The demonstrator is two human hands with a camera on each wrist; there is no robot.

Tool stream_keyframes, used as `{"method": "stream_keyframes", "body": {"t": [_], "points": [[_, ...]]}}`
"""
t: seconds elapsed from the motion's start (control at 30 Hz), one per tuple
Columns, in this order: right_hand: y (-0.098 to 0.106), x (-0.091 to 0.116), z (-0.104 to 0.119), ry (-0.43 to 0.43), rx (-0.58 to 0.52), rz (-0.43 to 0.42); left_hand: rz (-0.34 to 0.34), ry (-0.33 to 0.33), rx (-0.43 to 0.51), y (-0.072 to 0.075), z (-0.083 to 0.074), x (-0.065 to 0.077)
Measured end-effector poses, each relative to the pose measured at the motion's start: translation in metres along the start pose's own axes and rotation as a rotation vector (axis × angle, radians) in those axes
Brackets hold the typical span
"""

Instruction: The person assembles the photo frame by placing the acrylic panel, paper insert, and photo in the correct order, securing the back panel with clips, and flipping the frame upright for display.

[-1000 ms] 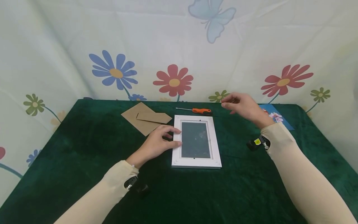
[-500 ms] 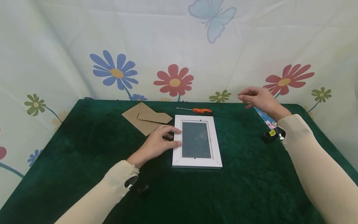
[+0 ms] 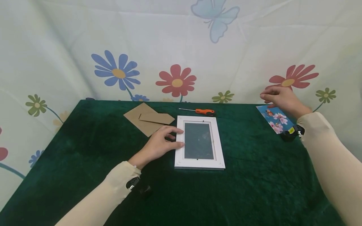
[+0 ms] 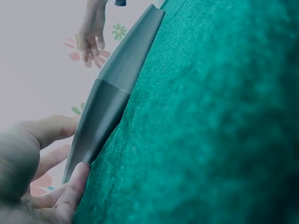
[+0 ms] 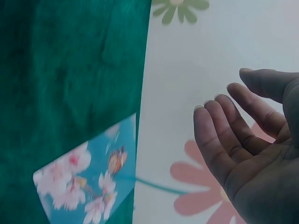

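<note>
A white picture frame (image 3: 199,164) lies flat on the dark green cloth, its grey-looking pane facing up. My left hand (image 3: 158,142) grips its left border, thumb and a forefinger over the top. Seen edge-on in the left wrist view, the frame (image 4: 117,70) has a fingertip against its lower side. To the right, a blue picture card (image 3: 272,117) printed with pink blossoms and a small bird lies on the cloth. My right hand (image 3: 287,100) hovers over its far end, fingers loosely bent, nothing in them. The right wrist view shows this hand (image 5: 247,135) apart from the card (image 5: 93,177).
A brown backing board (image 3: 138,113) with a hinged stand (image 3: 158,118) lies behind the left hand. An orange-handled screwdriver (image 3: 203,111) rests just beyond the frame. A flower-printed curtain (image 3: 240,47) hangs along the table's back edge.
My right hand has moved rightward from beyond the frame's right side to over the blue card, uncovering more of it. The left hand and frame stay put.
</note>
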State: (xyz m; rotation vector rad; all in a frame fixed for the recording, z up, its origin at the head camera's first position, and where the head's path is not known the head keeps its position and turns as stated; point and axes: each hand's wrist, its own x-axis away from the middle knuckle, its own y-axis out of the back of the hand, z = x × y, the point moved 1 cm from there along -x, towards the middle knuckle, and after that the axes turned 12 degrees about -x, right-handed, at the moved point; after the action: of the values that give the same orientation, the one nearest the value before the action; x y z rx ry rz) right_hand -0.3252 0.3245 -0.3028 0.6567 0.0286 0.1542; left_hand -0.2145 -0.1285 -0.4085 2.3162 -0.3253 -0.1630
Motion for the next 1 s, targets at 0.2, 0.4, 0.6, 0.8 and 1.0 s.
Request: {"method": "stream_keyframes", "body": {"t": [0.2, 0.4, 0.6, 0.8, 1.0], "points": [[0.016, 0.0, -0.018, -0.006, 0.018, -0.022, -0.002, -0.008, 0.005, 0.002, -0.001, 0.001], [0.03, 0.005, -0.032, -0.03, 0.029, -0.061, 0.002, -0.01, 0.006, 0.002, -0.002, 0.001], [0.041, 0.011, -0.052, -0.103, 0.054, -0.069, 0.001, -0.008, 0.004, 0.002, -0.002, 0.001], [0.045, 0.012, -0.073, -0.191, 0.026, -0.065, -0.003, 0.0, 0.003, 0.002, -0.002, 0.002], [0.044, 0.011, -0.091, -0.238, 0.015, -0.04, -0.001, 0.01, 0.003, 0.002, 0.0, 0.003]]}}
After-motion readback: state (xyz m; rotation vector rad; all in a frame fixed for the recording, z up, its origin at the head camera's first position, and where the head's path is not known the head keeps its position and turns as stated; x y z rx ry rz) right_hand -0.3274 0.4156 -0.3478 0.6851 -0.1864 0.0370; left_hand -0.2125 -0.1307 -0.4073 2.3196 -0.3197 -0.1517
